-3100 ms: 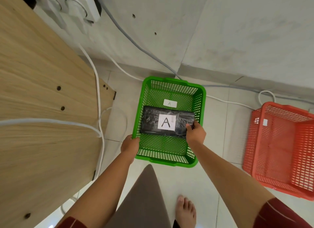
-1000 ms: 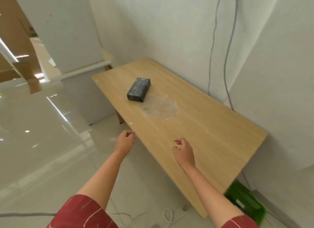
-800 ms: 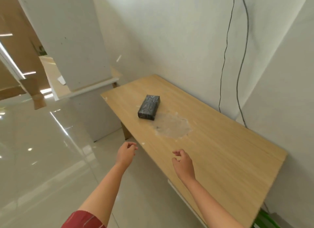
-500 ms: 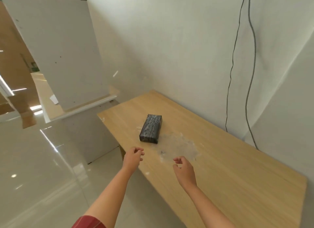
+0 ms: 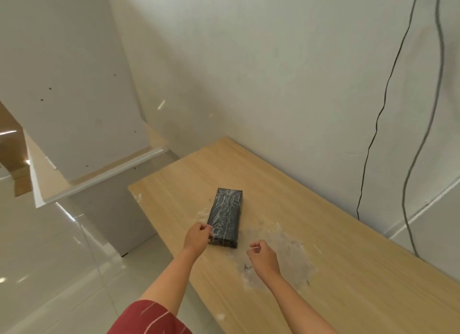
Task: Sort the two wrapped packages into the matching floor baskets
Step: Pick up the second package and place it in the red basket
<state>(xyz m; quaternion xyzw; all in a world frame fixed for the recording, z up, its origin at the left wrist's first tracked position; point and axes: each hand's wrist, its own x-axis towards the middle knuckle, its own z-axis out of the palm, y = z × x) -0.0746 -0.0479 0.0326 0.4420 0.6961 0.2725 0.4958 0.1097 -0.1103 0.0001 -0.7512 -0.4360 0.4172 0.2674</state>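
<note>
Left hand (image 5: 197,237) touching wrapped black package's (image 5: 226,220) near-left corner on bench (image 5: 348,271), grip unclear; right hand (image 5: 263,257) loosely curled, empty, just beside.

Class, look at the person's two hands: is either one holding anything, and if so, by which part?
The left hand touches the near left corner of the black wrapped package, which lies flat on the table; a closed grip cannot be told. The right hand holds nothing.
</note>
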